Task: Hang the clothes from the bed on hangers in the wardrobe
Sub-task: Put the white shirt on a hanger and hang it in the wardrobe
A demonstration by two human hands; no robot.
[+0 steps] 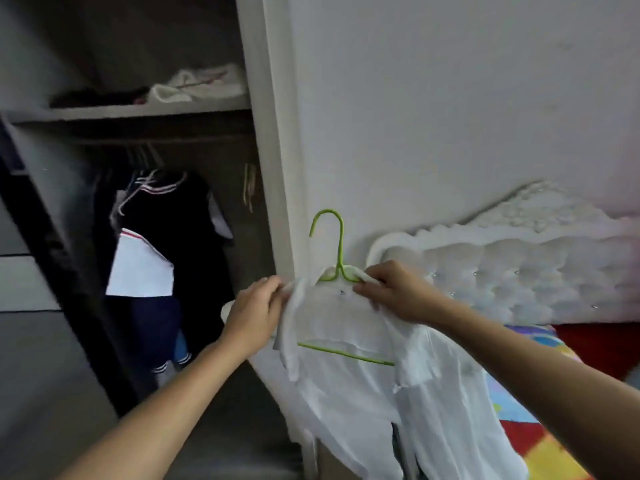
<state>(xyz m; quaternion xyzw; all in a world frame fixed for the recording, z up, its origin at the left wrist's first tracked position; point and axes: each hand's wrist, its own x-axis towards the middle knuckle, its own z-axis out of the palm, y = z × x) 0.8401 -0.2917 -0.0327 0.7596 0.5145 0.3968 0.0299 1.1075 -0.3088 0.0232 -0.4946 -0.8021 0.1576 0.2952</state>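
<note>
Left hand [254,315] and right hand [398,292] gripping white shirt [346,386], green hanger [337,268] shoulders hidden inside

One head-worn view, facing forward and down

The wide-angle camera looks close over both bare forearms: open dark wardrobe [145,202] beyond the left hand [254,315], white tufted padded headboard [512,271] beyond the right hand [394,292].

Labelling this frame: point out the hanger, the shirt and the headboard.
hanger [341,237]: head view, on its neck below the hook.
shirt [346,386]: head view, on its front.
headboard [502,271]: head view, on its tufted padding.
</note>
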